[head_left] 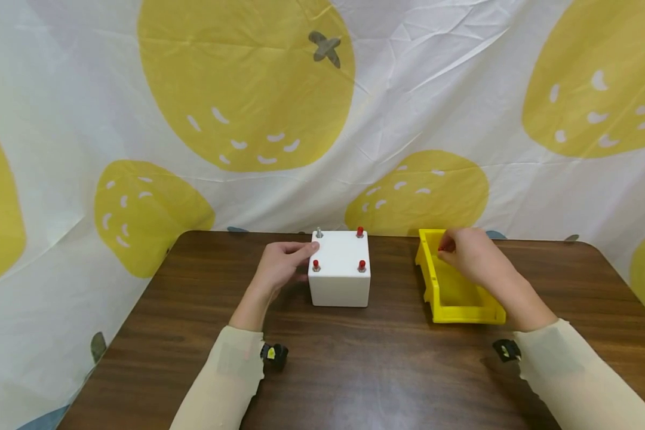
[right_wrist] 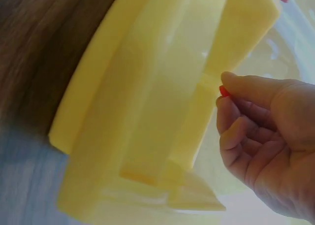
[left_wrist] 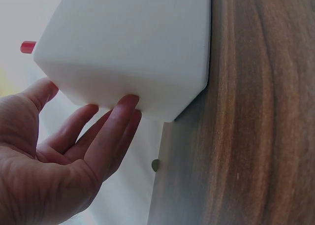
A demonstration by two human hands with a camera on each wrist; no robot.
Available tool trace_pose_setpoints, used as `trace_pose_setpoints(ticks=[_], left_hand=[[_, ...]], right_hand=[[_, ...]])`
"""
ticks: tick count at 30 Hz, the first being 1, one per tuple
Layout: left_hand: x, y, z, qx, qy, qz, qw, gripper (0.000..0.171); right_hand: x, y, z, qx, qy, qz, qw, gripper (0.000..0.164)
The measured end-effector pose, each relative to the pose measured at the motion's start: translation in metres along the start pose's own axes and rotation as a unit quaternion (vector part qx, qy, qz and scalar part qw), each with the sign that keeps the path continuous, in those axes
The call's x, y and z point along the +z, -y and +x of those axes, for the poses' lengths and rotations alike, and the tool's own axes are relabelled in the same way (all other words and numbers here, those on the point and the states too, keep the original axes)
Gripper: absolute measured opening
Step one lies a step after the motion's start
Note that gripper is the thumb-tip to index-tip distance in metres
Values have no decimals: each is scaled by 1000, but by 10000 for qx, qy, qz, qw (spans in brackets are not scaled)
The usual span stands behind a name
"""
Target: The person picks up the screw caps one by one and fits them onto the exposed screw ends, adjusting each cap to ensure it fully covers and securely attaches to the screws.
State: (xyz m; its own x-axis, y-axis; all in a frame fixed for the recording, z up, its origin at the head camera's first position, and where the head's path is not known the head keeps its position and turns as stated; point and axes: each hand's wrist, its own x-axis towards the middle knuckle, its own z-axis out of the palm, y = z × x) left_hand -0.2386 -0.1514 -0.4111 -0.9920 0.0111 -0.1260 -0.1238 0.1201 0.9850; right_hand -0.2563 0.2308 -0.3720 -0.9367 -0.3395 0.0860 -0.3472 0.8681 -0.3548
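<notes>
A white box [head_left: 340, 254] sits on the table with metal posts at its top corners. Three posts carry red caps [head_left: 362, 266]; the back left one is a bare metal post [head_left: 319, 233]. My left hand [head_left: 286, 263] rests on the box's left side, thumb at the top edge beside the bare post, fingers fairly straight against the side wall [left_wrist: 118, 82]. Over the yellow bin [head_left: 469, 313], my right hand [head_left: 475, 254] pinches a small red cap [right_wrist: 224, 91] between thumb and index finger. The other fingers of that hand are curled in.
The brown wooden table [head_left: 387, 370] runs back to a white cloth [head_left: 279, 203] with yellow fruit prints, hung behind it. The bin stands to the right of the box with a strip of table between them. Dark wrist cameras [head_left: 274, 353] sit at both sleeves.
</notes>
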Motion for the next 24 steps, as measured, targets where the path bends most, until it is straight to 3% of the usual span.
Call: trace_pose_setpoints(ticks=[11, 24], left_hand=[[0, 1, 1, 39, 24, 18, 10000, 47], [-1, 1, 1, 42, 22, 82, 10000, 48]], right_hand=[[-7, 16, -1, -332, -647, 590, 9956, 10], [-13, 42, 5, -444, -897, 1036, 9896, 14]])
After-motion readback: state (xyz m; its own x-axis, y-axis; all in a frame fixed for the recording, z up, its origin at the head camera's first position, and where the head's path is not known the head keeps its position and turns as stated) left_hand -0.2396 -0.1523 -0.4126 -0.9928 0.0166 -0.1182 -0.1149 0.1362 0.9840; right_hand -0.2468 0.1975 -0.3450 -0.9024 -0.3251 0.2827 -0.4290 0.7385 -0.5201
